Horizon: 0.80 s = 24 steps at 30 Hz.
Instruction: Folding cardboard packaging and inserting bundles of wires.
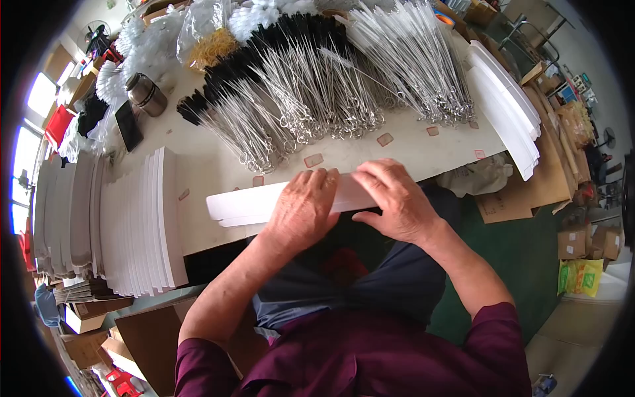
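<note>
A long, narrow white paper box (248, 205) lies across the front edge of the table, its left end sticking out past my hands. My left hand (301, 205) is closed over its middle, fingers together on top and thumb along the near side. At the right end, my right hand (397, 206) bends its fingers over the far edge, with the thumb near the close edge; they grip the box there. What is inside the box cannot be seen. Just beyond lie bundles of wire-handled brushes, the black-bristled brushes (297, 79) with ring ends toward me.
White-bristled brushes (423, 66) lie at the far right. Stacked flat white boxes stand at the left (135, 225), and more white strips (506, 106) at the right edge. A metal flask (146, 94), a dark phone (128, 126) and yellow rubber bands (210, 49) are at the back left.
</note>
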Tool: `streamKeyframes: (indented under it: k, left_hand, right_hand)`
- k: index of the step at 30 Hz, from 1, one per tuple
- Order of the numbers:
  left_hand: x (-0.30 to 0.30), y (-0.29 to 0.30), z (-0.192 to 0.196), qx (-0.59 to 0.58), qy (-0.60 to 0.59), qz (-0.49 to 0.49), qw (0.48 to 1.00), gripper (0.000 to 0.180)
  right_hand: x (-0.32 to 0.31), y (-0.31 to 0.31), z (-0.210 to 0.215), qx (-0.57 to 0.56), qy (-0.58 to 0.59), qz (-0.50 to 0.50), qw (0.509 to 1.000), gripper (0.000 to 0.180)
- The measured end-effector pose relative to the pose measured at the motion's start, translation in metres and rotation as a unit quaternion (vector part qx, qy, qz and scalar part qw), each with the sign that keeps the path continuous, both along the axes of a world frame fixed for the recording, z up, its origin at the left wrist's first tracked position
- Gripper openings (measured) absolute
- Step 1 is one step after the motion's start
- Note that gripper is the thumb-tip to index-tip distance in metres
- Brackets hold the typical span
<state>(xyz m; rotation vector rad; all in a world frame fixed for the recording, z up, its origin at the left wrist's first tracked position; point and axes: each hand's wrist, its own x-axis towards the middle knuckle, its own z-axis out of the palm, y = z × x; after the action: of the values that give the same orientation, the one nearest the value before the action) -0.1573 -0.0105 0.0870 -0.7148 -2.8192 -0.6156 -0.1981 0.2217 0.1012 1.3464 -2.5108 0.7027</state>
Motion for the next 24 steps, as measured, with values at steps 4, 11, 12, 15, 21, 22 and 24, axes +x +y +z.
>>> streamKeyframes:
  k: [4,11,12,15,21,22,24]
  left_hand:
    - [-0.003,-0.012,0.002,-0.043,0.014,0.041,0.998,0.076]
    - [-0.004,-0.002,0.002,-0.060,0.045,0.013,0.997,0.070]
    - [-0.005,-0.002,0.001,-0.059,0.043,0.013,0.997,0.070]
    - [-0.004,-0.001,0.004,-0.075,0.104,0.006,0.992,0.051]
    - [-0.005,-0.002,-0.001,-0.085,0.060,0.029,0.994,0.069]
    - [-0.005,-0.002,-0.001,-0.080,0.060,0.025,0.995,0.070]
    - [-0.005,-0.002,-0.003,-0.074,0.060,0.023,0.995,0.072]
  right_hand:
    - [0.003,0.018,-0.005,-0.045,0.042,-0.107,0.992,0.054]
    - [0.022,-0.001,-0.028,-0.093,-0.107,-0.212,0.967,0.044]
    - [0.023,-0.004,-0.030,-0.139,-0.186,-0.221,0.947,0.045]
    - [0.024,-0.004,-0.035,-0.231,-0.308,-0.232,0.893,0.049]
    - [0.012,0.000,-0.024,-0.314,-0.470,-0.173,0.807,0.037]
    - [0.012,0.001,-0.020,-0.312,-0.471,-0.173,0.807,0.037]
    - [0.009,0.003,-0.012,-0.305,-0.513,-0.168,0.785,0.034]
